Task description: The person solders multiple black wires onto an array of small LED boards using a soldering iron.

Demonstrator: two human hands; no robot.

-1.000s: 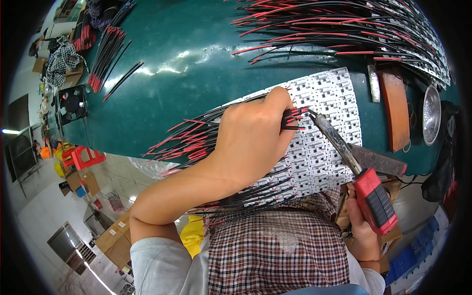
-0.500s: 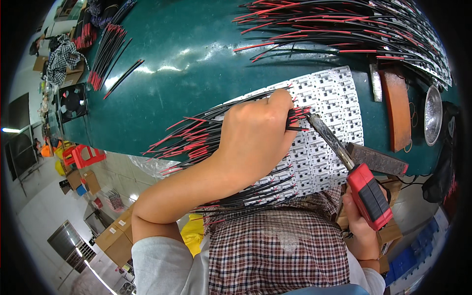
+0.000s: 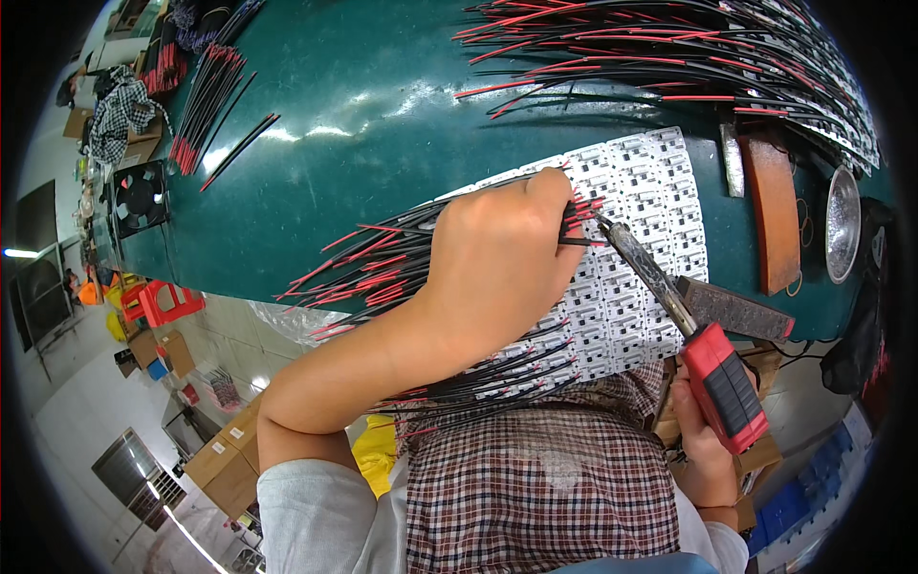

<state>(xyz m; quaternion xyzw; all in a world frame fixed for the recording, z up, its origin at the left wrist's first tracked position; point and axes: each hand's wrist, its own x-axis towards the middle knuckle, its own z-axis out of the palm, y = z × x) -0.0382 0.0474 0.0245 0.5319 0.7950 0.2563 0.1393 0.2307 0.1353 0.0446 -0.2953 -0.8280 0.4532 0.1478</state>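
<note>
My left hand (image 3: 502,253) is closed round a bundle of black and red wires (image 3: 368,268), whose tips poke out past its fingers over a white circuit board sheet (image 3: 645,230). In my right hand (image 3: 703,430) is a soldering iron (image 3: 725,387) with a red and black handle. Its metal tip lies at or very near the wire ends by my left fingers; whether it touches them I cannot tell. More wires (image 3: 507,373) lie across the sheet's near part, below my left wrist.
Many black and red wires (image 3: 612,57) cover another white sheet at the far right. Beside my sheet are a dark block (image 3: 734,311), an orange-brown bar (image 3: 773,215) and a metal bowl (image 3: 841,225). A wire bundle (image 3: 206,105) and a small black fan (image 3: 141,199) are at the left.
The soldering iron has shifted slightly, its tip a little up and left. My left fingers and the wire tips in them have moved slightly.
</note>
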